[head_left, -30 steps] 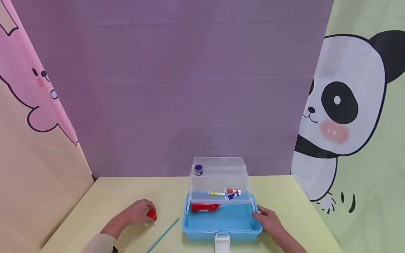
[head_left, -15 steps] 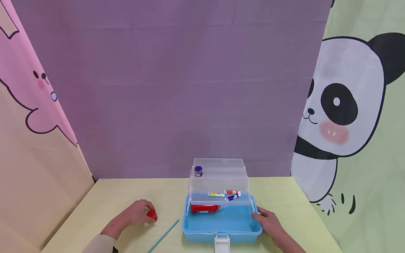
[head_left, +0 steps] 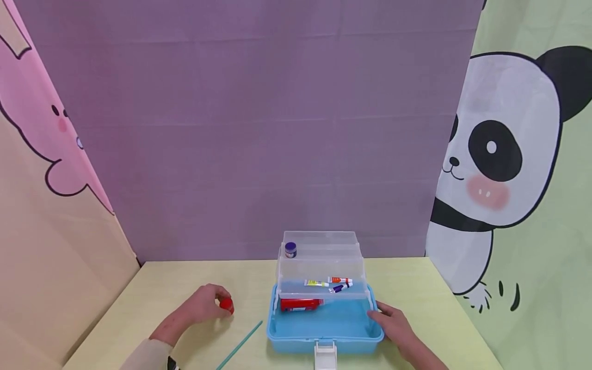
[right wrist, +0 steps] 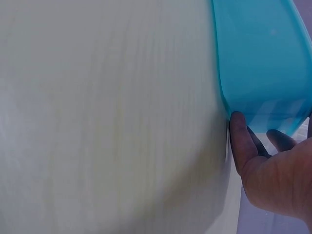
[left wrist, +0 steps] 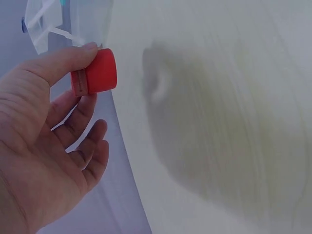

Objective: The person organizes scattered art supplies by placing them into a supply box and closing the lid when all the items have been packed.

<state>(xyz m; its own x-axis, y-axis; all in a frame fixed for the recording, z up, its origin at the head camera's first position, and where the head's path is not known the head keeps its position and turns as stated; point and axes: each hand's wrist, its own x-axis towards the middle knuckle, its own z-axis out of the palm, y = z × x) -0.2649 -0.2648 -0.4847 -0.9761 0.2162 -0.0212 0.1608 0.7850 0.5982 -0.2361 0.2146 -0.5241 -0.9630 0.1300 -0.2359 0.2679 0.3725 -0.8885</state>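
Observation:
My left hand (head_left: 205,304) pinches a small red paint jar (left wrist: 100,72) between thumb and fingertips, above the left part of the table; in the left wrist view the other fingers curl loosely below it. My right hand (head_left: 393,326) holds the right wall of a light blue storage box (head_left: 324,345), thumb over the rim and fingers along the outside. The box stands unfolded, with clear trays (head_left: 319,267) raised at its back. A red bottle (head_left: 299,304) lies inside the box. On the trays are a purple-lidded jar (head_left: 290,250) and yellow, orange and purple paint tubes (head_left: 316,283).
A thin teal stick (head_left: 239,345) lies slantwise on the pale table (head_left: 185,275) between my left hand and the box. The box's white latch (head_left: 326,355) hangs down in front. Behind the table stands a purple curtain (head_left: 277,154), with cartoon-printed panels at both sides.
My left hand has moved slightly to the right and away from me, carrying the red jar along. The right hand and the box stay where they were.

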